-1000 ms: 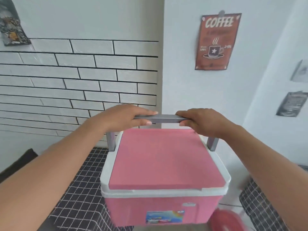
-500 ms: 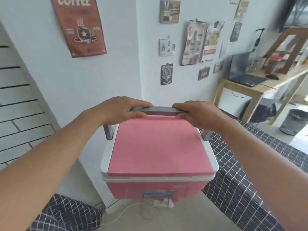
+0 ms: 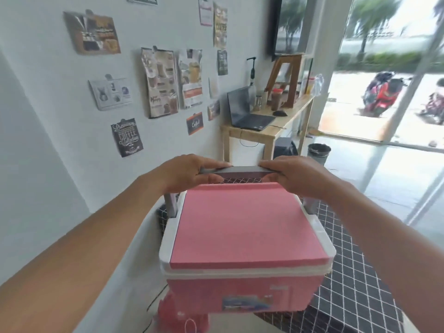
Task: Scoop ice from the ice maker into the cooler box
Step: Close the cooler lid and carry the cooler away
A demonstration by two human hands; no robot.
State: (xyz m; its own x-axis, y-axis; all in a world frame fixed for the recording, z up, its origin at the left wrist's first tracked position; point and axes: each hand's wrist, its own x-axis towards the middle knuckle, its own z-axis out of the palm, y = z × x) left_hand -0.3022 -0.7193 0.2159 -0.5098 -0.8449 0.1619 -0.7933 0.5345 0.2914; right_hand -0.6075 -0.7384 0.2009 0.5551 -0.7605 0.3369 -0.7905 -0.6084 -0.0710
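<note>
Obs.: pink cooler box (image 3: 242, 239) sits centre-low in frame, lid closed, flat pink lid panel up, white rim around it, a coloured sticker on its near face. Its grey handle (image 3: 242, 169) is swung up and stands above the far edge of the lid, grey side arms running down to the rim at 9 and 3 o'clock of the box.

Left hand (image 3: 189, 173): fingers curled over the handle bar at its left end, grasping it. Right hand (image 3: 295, 175): fingers curled over the right end of the same bar, grasping it. A short stretch of bare bar shows between the two hands. Both forearms reach in from the lower frame corners.

Box position: over the left edge of a black counter cloth with a white grid (image 3: 348, 272), which extends from 3 to 5 o'clock of the box. Cannot tell whether the box base rests on the cloth or hangs clear of it. A blurred red object (image 3: 177, 313) lies below the box at 7 o'clock; not identifiable.

Surroundings: white wall at 10 to 12 o'clock carrying coffee posters (image 3: 127, 138); wooden side table (image 3: 269, 133) at 1 o'clock with an open laptop (image 3: 247, 111); small bin (image 3: 319, 152) on the floor beside it; glass front at 2 o'clock, red scooter (image 3: 380, 94) outside.
</note>
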